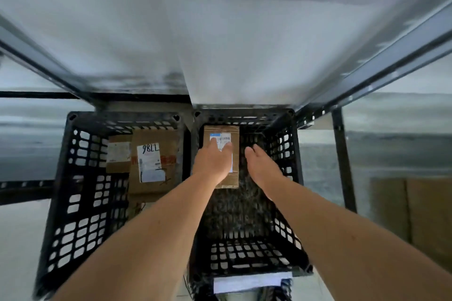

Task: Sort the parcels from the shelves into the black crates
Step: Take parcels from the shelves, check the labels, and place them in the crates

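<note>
Two black crates stand side by side on the floor under a shelf. In the right crate [288,168] a small brown parcel [233,134] with a white label lies flat at the far left. My left hand [213,161] rests on top of it with straight fingers. To its right, my right hand [263,166] reaches into the same crate with straight fingers and holds nothing. The left crate [80,178] holds a larger brown parcel [154,161] marked 7786 and a smaller parcel [118,154] beside it.
A white shelf board [220,44] on a dark metal frame [342,154] hangs over the crates' far ends. A brown cardboard box [415,210] stands on the floor at the right. A white label [249,281] is on the right crate's near rim.
</note>
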